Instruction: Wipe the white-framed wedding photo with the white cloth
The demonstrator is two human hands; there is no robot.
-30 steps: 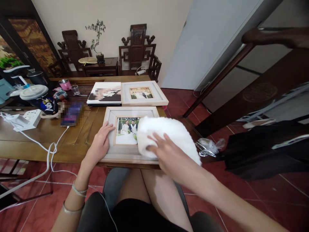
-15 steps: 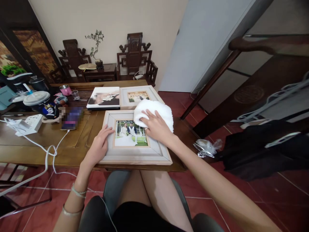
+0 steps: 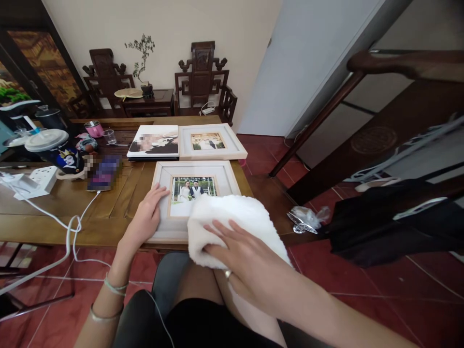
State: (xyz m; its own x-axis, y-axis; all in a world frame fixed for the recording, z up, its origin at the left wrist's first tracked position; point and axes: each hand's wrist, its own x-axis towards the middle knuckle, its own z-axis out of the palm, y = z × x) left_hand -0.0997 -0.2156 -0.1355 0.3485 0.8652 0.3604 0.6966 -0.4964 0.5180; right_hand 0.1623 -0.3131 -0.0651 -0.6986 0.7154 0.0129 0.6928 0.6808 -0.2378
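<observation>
A light wooden picture frame (image 3: 165, 232) with a wide pale border lies on the table near its front edge, holding a photo of a couple outdoors. My left hand (image 3: 148, 212) rests flat over the frame's left border, fingers stretched out. In my right hand (image 3: 246, 256) is a white fluffy cloth (image 3: 239, 210), pinched in a fold between thumb and fingers. The cloth covers the frame's lower right part and hangs past the table's front edge. A ring shows on one right finger.
Behind lie a second framed photo (image 3: 237, 149) and a white-bordered photo panel (image 3: 154, 153). To the left are a charging phone (image 3: 104, 173), a power strip (image 3: 42, 182), a lidded black cup (image 3: 65, 157) and a pink mug (image 3: 94, 128). Dark clothes (image 3: 362, 227) hang at right.
My right hand has drawn the cloth toward me, from the frame's upper right to its lower right corner and front edge. The second framed photo is uncovered. My left hand stays on the left border.
</observation>
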